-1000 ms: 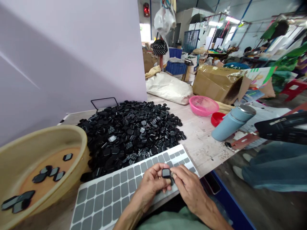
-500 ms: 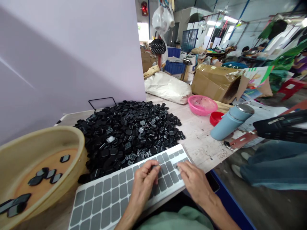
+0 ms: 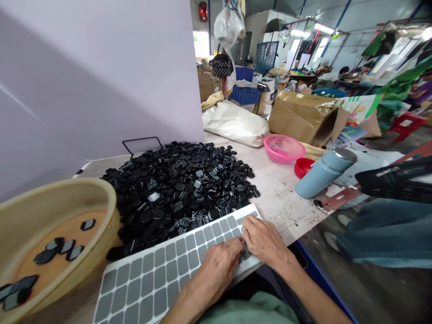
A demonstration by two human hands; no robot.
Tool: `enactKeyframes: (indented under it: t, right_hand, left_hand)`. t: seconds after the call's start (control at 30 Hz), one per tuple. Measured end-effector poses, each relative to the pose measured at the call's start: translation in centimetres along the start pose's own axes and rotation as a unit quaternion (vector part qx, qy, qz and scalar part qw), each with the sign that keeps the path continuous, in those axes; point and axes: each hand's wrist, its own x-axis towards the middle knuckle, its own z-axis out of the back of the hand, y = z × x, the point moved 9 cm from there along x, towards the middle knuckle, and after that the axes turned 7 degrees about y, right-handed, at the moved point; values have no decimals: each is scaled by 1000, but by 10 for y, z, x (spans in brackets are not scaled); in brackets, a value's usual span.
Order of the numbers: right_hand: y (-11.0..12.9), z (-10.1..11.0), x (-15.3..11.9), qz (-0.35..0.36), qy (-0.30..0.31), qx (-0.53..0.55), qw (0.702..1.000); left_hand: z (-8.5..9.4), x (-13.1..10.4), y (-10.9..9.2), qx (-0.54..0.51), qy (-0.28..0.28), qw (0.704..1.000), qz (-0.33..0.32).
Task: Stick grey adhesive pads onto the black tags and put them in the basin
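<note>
A long white sheet (image 3: pixel 148 281) with rows of grey rounded rectangles lies along the table's near edge. My left hand (image 3: pixel 221 265) is over its right part, fingers closed and their tips against the sheet; anything in them is hidden. Close beside it, my right hand (image 3: pixel 265 238) curls at the sheet's right end, thumb and fingers closed together. What it pinches, if anything, is too small to make out. Behind the sheet spreads a big heap of small black plastic pieces (image 3: pixel 182 184). To the left, several pieces with grey faces (image 3: pixel 67 246) lie inside a beige basin (image 3: pixel 111 198).
Right of the heap are a pink basket (image 3: pixel 284 155), a red bowl (image 3: pixel 303 168) and a blue bottle (image 3: pixel 319 177). A cardboard box (image 3: pixel 303 114) and a white sack (image 3: pixel 236 123) lie farther back. A pale panel (image 3: pixel 101 72) rises behind. Someone's legs (image 3: pixel 388 234) show at right.
My left hand has moved right across the sheet, to beside the right hand. My right hand has shifted slightly up and its fingers have curled in. The view has moved slightly.
</note>
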Motion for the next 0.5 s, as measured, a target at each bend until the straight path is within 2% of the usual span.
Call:
enactKeyframes:
  t: [0.33,0.5]
  right_hand:
    - [-3,0,10,22,9,99,995]
    - [-7,10,13,74,22,209,975]
  left_hand:
    - [2,-1,-5,7,8,1000,0]
    - [12,-11,-4,-36,-29,999,9]
